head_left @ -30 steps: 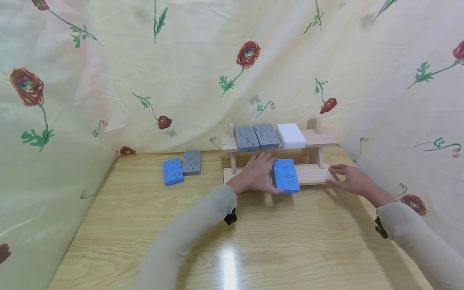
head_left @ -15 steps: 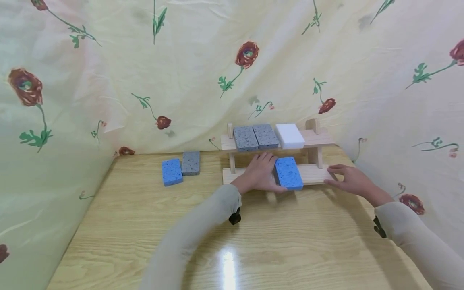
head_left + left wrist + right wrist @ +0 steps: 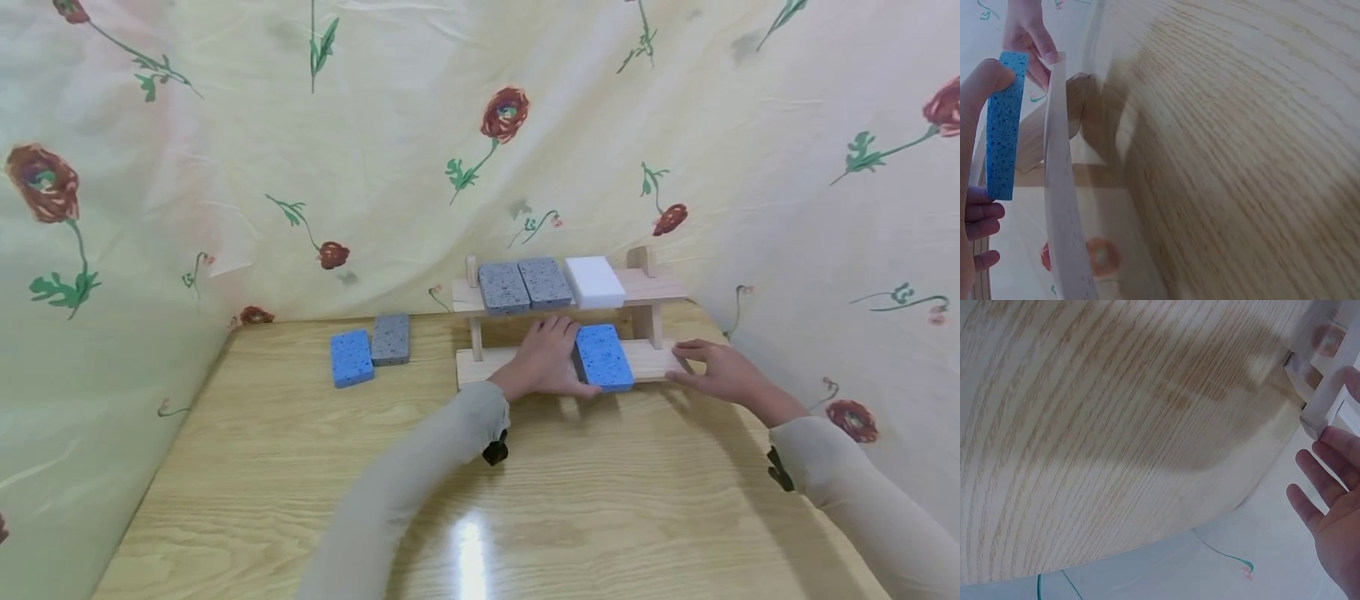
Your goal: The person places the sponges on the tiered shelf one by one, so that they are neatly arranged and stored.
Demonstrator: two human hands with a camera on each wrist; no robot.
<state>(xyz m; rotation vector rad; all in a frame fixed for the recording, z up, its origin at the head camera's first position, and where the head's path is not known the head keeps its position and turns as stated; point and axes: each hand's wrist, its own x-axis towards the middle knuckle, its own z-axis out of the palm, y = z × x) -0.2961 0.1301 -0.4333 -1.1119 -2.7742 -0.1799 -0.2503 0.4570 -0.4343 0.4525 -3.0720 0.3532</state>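
Observation:
My left hand (image 3: 543,362) grips a speckled blue sponge (image 3: 604,360) by its edges, thumb at one end and fingers at the other. The sponge lies flat side up over the lower board of a two-tier wooden rack (image 3: 654,286). In the left wrist view, a gap shows between the blue sponge (image 3: 1005,134) and the lower board (image 3: 1060,181). My right hand (image 3: 720,372) pinches the right end of that board between thumb and index finger; its other fingers are spread in the right wrist view. Part of the lower board is hidden behind my left hand.
On the upper tier rest two grey speckled sponges (image 3: 503,287) and a white sponge (image 3: 595,282). Another blue sponge (image 3: 352,358) and a grey sponge (image 3: 392,339) lie side by side on the wooden table (image 3: 262,467), left of the rack. Flowered cloth (image 3: 390,167) hangs behind and at both sides.
My left hand has shifted slightly right with the blue sponge, which has turned and come farther over the lower board. The right hand stays at the board's end.

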